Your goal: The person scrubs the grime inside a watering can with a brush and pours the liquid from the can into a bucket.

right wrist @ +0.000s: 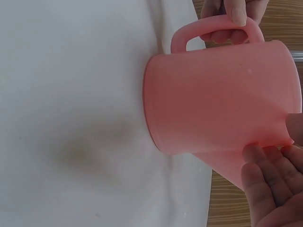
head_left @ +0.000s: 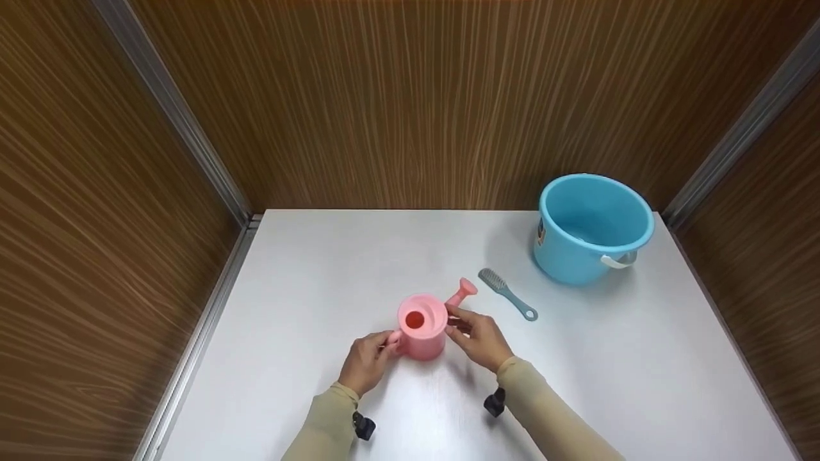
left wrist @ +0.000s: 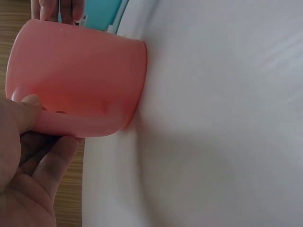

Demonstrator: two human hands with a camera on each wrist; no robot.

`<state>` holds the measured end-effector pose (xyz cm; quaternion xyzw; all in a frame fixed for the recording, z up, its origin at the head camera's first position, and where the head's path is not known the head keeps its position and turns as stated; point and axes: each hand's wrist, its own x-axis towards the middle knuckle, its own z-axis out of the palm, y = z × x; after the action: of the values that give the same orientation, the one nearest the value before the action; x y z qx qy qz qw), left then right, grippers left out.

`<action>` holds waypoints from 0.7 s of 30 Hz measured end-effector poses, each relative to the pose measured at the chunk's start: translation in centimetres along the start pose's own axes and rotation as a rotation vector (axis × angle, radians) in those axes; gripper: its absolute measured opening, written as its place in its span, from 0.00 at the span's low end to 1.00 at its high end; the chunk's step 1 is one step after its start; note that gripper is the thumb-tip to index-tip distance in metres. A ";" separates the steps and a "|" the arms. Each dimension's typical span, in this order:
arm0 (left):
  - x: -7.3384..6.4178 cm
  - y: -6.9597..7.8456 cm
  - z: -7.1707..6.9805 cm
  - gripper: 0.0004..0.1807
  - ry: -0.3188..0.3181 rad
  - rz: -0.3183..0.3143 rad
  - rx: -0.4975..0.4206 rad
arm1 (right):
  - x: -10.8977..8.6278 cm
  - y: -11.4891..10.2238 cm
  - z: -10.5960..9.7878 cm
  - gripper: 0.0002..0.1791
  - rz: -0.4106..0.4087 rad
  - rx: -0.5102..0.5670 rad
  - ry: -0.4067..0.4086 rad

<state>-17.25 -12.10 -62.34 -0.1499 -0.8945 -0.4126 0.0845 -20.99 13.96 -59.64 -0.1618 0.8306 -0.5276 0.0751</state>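
Note:
A pink watering can (head_left: 430, 344) stands upright on the white table, its spout pointing to the far right. My left hand (head_left: 366, 362) holds its handle on the left side, thumb on top and fingers underneath, as the left wrist view shows the can (left wrist: 80, 71) close up. On the opposite side my right hand (head_left: 482, 339) grips the can near the root of the spout. In the right wrist view the right thumb lies against the can's wall (right wrist: 213, 94) and the curled fingers (right wrist: 270, 175) touch it by the spout.
A blue-grey hairbrush (head_left: 509, 294) lies right of the spout, bristles up. Behind it at the far right stands a light-blue bucket (head_left: 567, 259) with a white handle grip (head_left: 616, 262). Wood-grain panels (head_left: 397, 109) enclose the white table (head_left: 307, 256) at the back and both sides.

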 end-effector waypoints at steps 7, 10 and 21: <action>1.6 0.7 1.3 0.10 -0.012 0.057 0.029 | -1.1 0.8 -1.1 0.26 0.023 0.001 0.093; 2.3 1.1 1.8 0.11 -0.021 0.066 0.037 | -1.3 1.2 -1.6 0.26 0.018 -0.004 0.137; 4.9 2.0 3.7 0.06 -0.070 0.075 0.099 | -1.6 2.6 -3.0 0.22 0.047 0.053 0.245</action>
<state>-21.26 -7.09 -61.96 -0.1935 -0.9099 -0.3590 0.0759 -20.87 18.05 -60.75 -0.0744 0.8229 -0.5631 -0.0105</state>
